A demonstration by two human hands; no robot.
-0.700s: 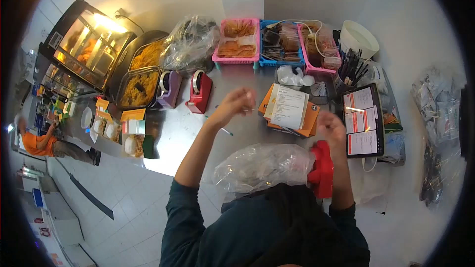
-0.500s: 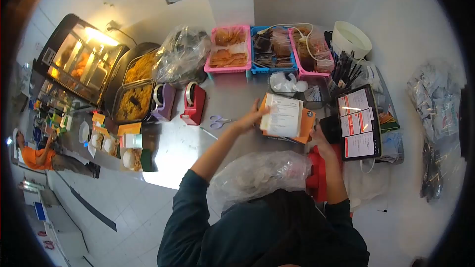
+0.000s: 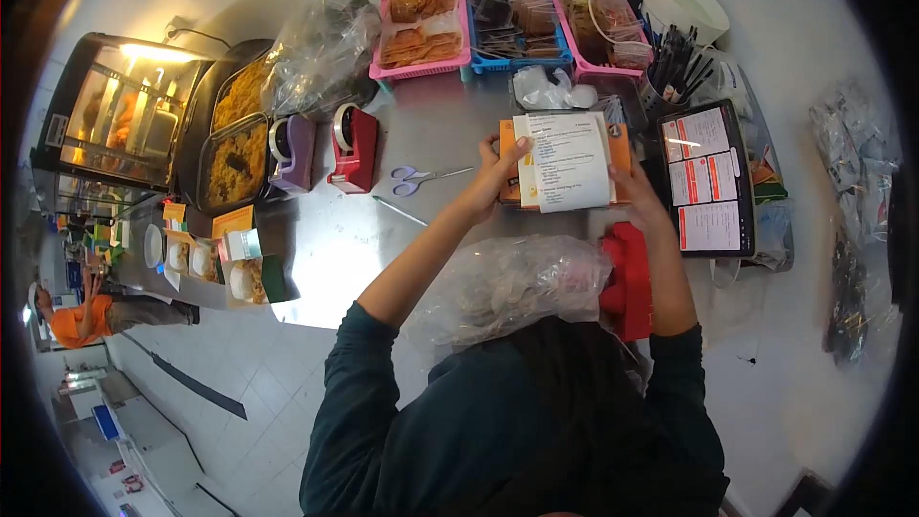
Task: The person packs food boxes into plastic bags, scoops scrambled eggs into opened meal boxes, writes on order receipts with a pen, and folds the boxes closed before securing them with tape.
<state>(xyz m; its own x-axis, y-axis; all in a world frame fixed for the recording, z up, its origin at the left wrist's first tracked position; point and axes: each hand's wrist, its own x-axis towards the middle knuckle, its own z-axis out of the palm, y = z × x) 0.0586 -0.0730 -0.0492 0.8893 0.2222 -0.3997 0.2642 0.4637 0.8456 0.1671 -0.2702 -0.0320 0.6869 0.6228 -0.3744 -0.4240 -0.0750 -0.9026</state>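
A stack of orange boxes (image 3: 617,144) with printed white receipts (image 3: 565,163) on top is at the middle right of the steel counter. My left hand (image 3: 500,172) grips its left side, with the thumb on the receipts' edge. On the right side my right hand (image 3: 635,187) is closed round the boxes' edge. Purple-handled scissors (image 3: 412,179) and a pen (image 3: 399,212) lie left of my left hand. Just right of my right hand stands a tablet (image 3: 706,180) showing red and white panels.
Tape dispensers (image 3: 352,148), trays of yellow food (image 3: 235,163) and a lit display case (image 3: 124,115) stand left. Baskets of packets (image 3: 517,24) line the back. Clear plastic (image 3: 517,287) and a red object (image 3: 627,282) are near my body. A person in orange (image 3: 81,321) is far left.
Both hands, earlier apart from the stack, have come in and now hold its two sides. The view has shifted, and the scissors show fully beside my left arm.
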